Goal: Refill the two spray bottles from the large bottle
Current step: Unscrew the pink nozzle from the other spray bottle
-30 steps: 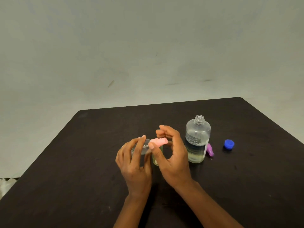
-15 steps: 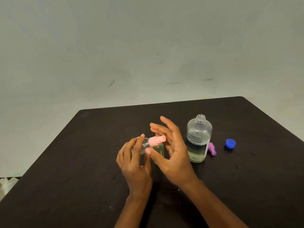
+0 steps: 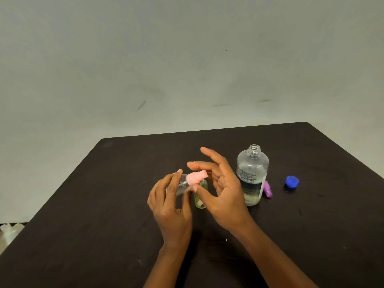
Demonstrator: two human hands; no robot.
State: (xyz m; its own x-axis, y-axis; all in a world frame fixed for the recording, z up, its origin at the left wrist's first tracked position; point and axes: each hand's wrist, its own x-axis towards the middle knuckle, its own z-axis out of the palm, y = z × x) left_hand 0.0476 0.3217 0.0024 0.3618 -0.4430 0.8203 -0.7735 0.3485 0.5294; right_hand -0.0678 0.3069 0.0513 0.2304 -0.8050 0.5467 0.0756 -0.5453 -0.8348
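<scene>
Spray bottle (image 3: 182, 183) with a pink cap (image 3: 196, 177) is held tilted above the middle of the table (image 3: 104, 204), cap end pointing right. The left hand (image 3: 170, 208) grasps its clear body with curled fingers. Its body looks see-through, and I cannot tell whether any liquid is in it. The right hand (image 3: 224, 192) is released, fingers spread and nearly straight, with the thumb tip against the underside of the pink cap.

Just behind the cap, a second small bottle (image 3: 201, 196) stands upright on the table, holding pale yellow liquid; its top is hidden by the cap and the thumb.

To the right, towards the far right corner, the large bottle (image 3: 252, 175) stands upright with its neck uncapped, pale yellowish liquid filling about its lower third. A purple spray top (image 3: 267, 189) lies on the table just beside its right side. A blue cap (image 3: 292, 181) sits further right, apart from both.
</scene>
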